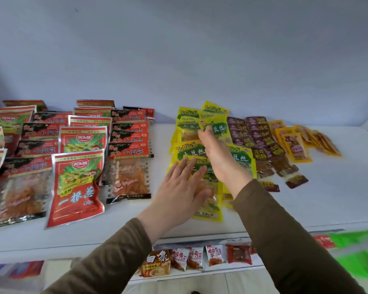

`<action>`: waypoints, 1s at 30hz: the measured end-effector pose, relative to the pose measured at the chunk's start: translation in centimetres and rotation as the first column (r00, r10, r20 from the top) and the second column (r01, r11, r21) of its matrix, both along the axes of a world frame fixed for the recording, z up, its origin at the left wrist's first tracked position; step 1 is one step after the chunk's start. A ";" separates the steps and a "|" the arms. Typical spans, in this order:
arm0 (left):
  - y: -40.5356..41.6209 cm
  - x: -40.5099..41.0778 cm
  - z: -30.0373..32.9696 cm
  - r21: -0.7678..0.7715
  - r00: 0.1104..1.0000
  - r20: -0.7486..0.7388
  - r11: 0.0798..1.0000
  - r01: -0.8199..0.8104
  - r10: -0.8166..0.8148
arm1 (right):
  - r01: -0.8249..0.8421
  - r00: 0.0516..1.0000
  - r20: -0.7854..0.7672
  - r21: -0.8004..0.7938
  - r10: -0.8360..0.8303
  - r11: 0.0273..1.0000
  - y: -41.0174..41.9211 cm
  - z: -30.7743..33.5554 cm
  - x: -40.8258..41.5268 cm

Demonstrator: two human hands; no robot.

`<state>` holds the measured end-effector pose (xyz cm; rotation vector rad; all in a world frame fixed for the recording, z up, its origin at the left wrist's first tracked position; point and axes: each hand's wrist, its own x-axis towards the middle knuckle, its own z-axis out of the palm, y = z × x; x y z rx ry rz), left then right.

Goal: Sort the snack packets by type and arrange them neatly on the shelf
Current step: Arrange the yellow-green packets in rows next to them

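Note:
Yellow-green TuDouSi packets (pixel 188 149) lie in overlapping rows at the middle of the white shelf (pixel 338 187). My right hand (pixel 216 153) is raised over them and pinches one yellow-green packet (pixel 216 124) by its lower edge, lifted above the far row. My left hand (pixel 182 192) lies flat with fingers spread on the nearest yellow-green packet (pixel 208 209), pressing it down. Both sleeves are olive-brown.
Red packets (pixel 77 187) and black-red packets (pixel 129 177) fill the shelf's left half. Dark maroon packets (pixel 263 149) and orange-yellow packets (pixel 295 145) lie to the right. A lower shelf (pixel 200 272) holds small snack bags. Something green and blurred (pixel 357 255) sits at the lower right.

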<state>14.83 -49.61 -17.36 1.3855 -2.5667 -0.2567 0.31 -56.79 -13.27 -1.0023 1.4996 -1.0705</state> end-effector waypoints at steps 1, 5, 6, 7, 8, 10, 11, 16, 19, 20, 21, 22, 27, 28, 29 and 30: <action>-0.1 -1.0 -0.3 -0.006 1.000 0.024 1.000 -0.009 0.009 | -0.012 1.000 0.009 0.000 0.012 1.000 -0.2 0.1 -0.6; 0.0 -3.4 -1.8 0.003 0.994 0.086 0.997 -0.073 0.072 | -0.092 0.993 0.073 -0.001 0.092 0.996 -0.8 0.0 -3.0; 0.0 -3.6 -2.0 -0.008 0.992 0.086 0.996 -0.088 0.088 | -0.102 0.990 0.094 0.002 0.102 0.995 -1.0 -0.1 -3.7; 0.0 -3.5 -2.2 -0.018 0.992 0.075 0.994 -0.105 0.106 | -0.114 0.987 0.113 0.006 0.112 0.994 -1.2 -0.2 -4.3; -0.1 -3.4 -2.2 -0.020 0.991 0.055 0.992 -0.125 0.126 | -0.124 0.984 0.128 0.009 0.122 0.992 -1.4 -0.3 -4.9; -0.4 -3.0 -2.2 -0.012 0.986 0.025 0.986 -0.164 0.164 | -0.118 0.982 0.149 0.023 0.113 0.993 -1.9 -0.5 -5.7; -0.5 -2.8 -2.2 -0.012 0.985 0.014 0.985 -0.173 0.173 | -0.103 0.983 0.158 0.033 0.096 0.994 -2.1 -0.6 -5.9; -1.3 -2.8 -1.3 0.030 0.989 -0.019 0.989 -0.143 0.144 | -0.124 0.972 0.212 0.083 0.104 0.989 -2.7 -0.1 -4.9; -1.8 -3.1 -0.7 0.083 0.980 0.023 0.976 -0.201 0.200 | -0.166 0.974 0.163 0.057 0.154 0.985 -3.1 0.6 -3.3; -2.0 -3.3 -0.5 0.080 0.974 0.052 0.971 -0.226 0.222 | -0.155 0.979 0.139 0.049 0.147 0.987 -3.5 0.7 -2.9; -2.1 -3.7 -0.4 0.066 0.968 0.080 0.968 -0.243 0.237 | -0.129 0.986 0.114 0.043 0.123 0.991 -3.9 0.8 -2.5; -2.4 -4.2 -0.3 0.049 0.964 0.098 0.967 -0.251 0.245 | -0.096 0.991 0.098 0.041 0.091 0.995 -4.4 0.9 -2.2; -3.0 -5.8 -1.0 0.042 0.946 0.081 0.947 -0.317 0.313 | -0.104 0.990 0.102 0.111 0.092 0.988 -5.7 1.4 -1.0; -3.0 -5.7 -1.3 0.022 0.941 0.087 0.943 -0.331 0.328 | -0.121 0.988 0.106 0.124 0.108 0.985 -5.8 1.3 -0.7; -3.0 -5.6 -1.6 0.002 0.938 0.096 0.942 -0.335 0.334 | -0.127 0.989 0.098 0.126 0.115 0.984 -5.9 1.1 -0.4; -3.0 -5.4 -1.8 -0.011 0.939 0.100 0.944 -0.330 0.330 | -0.120 0.991 0.073 0.117 0.112 0.986 -6.2 0.9 -0.2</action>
